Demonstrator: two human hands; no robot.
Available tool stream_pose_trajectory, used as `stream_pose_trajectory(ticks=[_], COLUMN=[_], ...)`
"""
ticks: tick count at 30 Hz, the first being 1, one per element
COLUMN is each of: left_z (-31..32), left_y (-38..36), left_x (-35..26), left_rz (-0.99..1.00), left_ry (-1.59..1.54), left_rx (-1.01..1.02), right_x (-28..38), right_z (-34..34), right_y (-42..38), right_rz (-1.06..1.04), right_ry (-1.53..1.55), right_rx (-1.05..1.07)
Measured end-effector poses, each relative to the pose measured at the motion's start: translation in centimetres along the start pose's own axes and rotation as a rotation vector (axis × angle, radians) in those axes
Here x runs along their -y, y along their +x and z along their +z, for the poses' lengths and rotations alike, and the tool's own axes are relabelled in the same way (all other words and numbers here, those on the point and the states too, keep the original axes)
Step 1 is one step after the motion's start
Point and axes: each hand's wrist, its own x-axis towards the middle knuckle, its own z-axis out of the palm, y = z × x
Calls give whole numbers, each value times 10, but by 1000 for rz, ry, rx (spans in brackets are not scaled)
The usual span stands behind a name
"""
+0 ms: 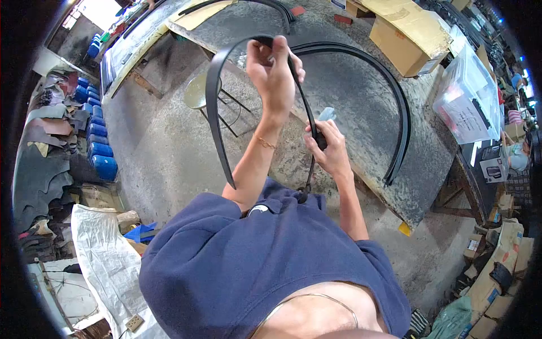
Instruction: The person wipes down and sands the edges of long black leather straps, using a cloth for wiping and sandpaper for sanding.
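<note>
Holding the strap: both hands have the black strap (212, 90) up in the air in front of the chest, the tabletop (344, 93) beyond it in this view.
Left hand: the left hand (275, 70), palm turned up towards the head, has its fingers curled round the strap near the top of its bend.
Right hand: the right hand (330, 150), lower down, has thumb and fingers pinched on the strap's other length; a pale bluish piece (327, 114) pokes out past the fingers, too small to make out.
Strap ends: one hangs free by the left forearm; the other length runs down from the right hand towards the shirt (271, 243).
Strap bundle: a curved black bundle (402, 107) lies on the tabletop, its lower end close to the near edge.
Tabletop, right side: a cardboard box (401, 48) sits towards the far right corner, a clear plastic bin (466, 101) by the right edge.
Floor: a round stool (196, 93) stands off the tabletop's near edge, left of the left forearm.
</note>
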Motion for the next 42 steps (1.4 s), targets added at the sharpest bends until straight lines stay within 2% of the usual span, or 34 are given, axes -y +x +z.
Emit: stream_pose_trajectory(ticks=[7,9,11,14,16,17,22,25,27,29,31,33,35,36,37,39,41,42], left_z=[15,10,12,11,8,6,-6,-21,-32,-47,-68,-86,-85,-104,-102,-78,-67,-48], left_y=[52,76,95,126,146,157,205,231,237,234,217,193,172,161,151,144,136,137], left_x=[-6,2,8,28,45,57,131,190,224,275,321,365,387,434,453,462,512,515], left_rz=[176,213,199,180,146,133,120,4,-158,-287,-428,-562,-786,-762,-770,-960,-1084,-1085], left_ry=[-32,-67,-52,-109,-142,-166,-80,-68,-89,-54,151,338,376,299,290,195,282,271], left_rx=[-75,-57,-141,-164,-193,-200,-182,-233,-216,-220,-81,6,59,69,47,83,-15,-50], right_x=[-67,-88,-105,-145,-171,-180,-184,-170,-153,-135,-128,-127,-122,-127,-134,-154,-179,-189], right_z=[20,27,31,39,41,40,10,-18,-39,-60,-72,-84,-91,-90,-89,-86,-85,-86], right_y=[-38,-58,-82,-121,-147,-156,-184,-199,-209,-208,-219,-229,-208,-201,-195,-186,-178,-168], right_rz=[50,149,271,351,545,566,808,853,934,1134,1303,1337,1463,1474,1487,1495,1462,1486], right_ry=[-24,-85,-142,-229,-357,-367,-498,-550,-583,-666,-788,-814,-790,-788,-774,-759,-773,-748], right_rx=[-44,-33,-34,-76,-25,-42,-35,-85,-129,-93,-138,-229,-322,-326,-343,-363,-375,-400])
